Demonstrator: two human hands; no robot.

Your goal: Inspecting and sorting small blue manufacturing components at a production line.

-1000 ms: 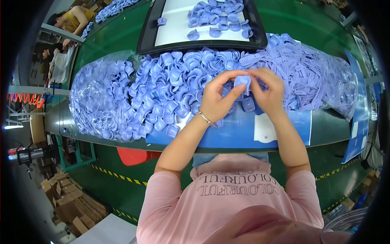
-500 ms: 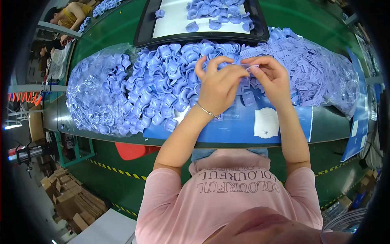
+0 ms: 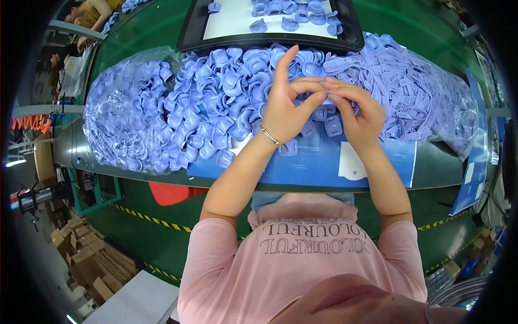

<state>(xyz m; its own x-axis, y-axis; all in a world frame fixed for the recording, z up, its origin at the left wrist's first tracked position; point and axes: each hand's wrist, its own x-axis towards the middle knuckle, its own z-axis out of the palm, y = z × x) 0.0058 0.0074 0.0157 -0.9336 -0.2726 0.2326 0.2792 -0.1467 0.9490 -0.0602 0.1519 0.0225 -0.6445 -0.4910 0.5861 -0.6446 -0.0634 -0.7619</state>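
Just above the frame's centre, the left hand (image 3: pixel 288 110) and right hand (image 3: pixel 363 119) met, fingertips pinching a small purple piece (image 3: pixel 328 101), mostly hidden, between heaped curved blue parts (image 3: pixel 216 110) at left and flat purple strips (image 3: pixel 413 100) at right. Below, on the desk (image 3: pixel 438 168), a blue sheet (image 3: pixel 313 175) carried pale print (image 3: pixel 310 149) too fine to read beside a white panel (image 3: pixel 350 161); at lower centre, the pink shirt (image 3: pixel 313 275) bore rows of outlined dark capitals (image 3: pixel 313 247), upside down in view.
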